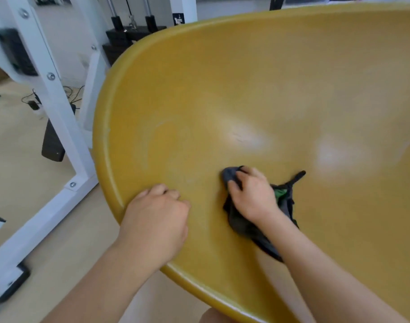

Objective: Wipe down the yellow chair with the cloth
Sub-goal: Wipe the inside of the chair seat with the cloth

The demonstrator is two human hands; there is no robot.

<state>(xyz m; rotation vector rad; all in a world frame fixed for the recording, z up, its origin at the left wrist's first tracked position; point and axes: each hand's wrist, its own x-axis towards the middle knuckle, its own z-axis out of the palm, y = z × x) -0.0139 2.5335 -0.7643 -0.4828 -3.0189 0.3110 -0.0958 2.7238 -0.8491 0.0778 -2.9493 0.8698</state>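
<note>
Yellow chair (pixel 269 89) is filling the view, its glossy seat showing pale shiny patches. Right grip (pixel 253 194) is clutching the dark cloth (pixel 242 226), pressing it on the chair's seat; left grip (pixel 155 220), fingers curled, is resting on the chair's near rim.

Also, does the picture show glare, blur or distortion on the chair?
Head view: two pale glare patches lie on the yellow chair, beyond the right hand; head view: the wide angle bends the chair's rim and the white frame; head view: everything is slightly soft, also the edges of the cloth.
</note>
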